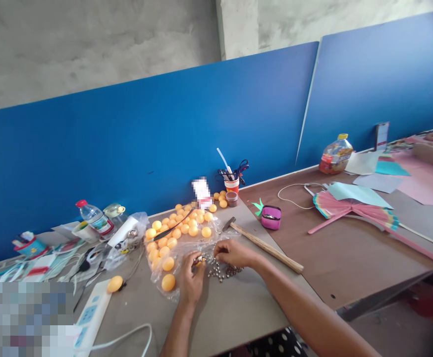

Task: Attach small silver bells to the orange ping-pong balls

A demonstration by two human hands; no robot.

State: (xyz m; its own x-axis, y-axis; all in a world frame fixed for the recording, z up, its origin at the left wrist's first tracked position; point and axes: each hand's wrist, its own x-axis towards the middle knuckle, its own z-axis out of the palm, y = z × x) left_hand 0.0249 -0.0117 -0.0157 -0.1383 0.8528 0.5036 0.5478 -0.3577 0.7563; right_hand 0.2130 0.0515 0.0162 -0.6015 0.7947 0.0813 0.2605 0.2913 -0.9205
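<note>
1. Blue, smooth partition panels [157,139] stand before a bare grey concrete wall [97,49], and we work at a grey-brown tabletop [235,312] below them.
2. Our left hand [191,277] is narrowed, thumb and fingers curled around a small, partly hidden object [200,259] with a silvery glint; we cannot tell just what it is.
3. Our right hand [233,253] is bent down, fingertips drawn close together at the edge of the metal pieces; we cannot tell whether they grip any.
4. Between and below our 2 hands lies a loose pile of small, shiny metal pieces [221,274], spread on the tabletop.
5. Just beyond our left hand, many glossy orange balls [172,242] lie in and around a crumpled clear plastic bag [191,245].
6. Beyond our right hand, a hammer with a long pale wooden handle [266,247] lies slantwise, its dark head pointing away from us.
7. To our left, 1 more orange ball [115,284] rests at the end of a long white power strip [93,312].
8. To our right, we see a purple, dark-edged pouch [271,218] and a pink pleated fan [352,208] with rainbow edging.
</note>
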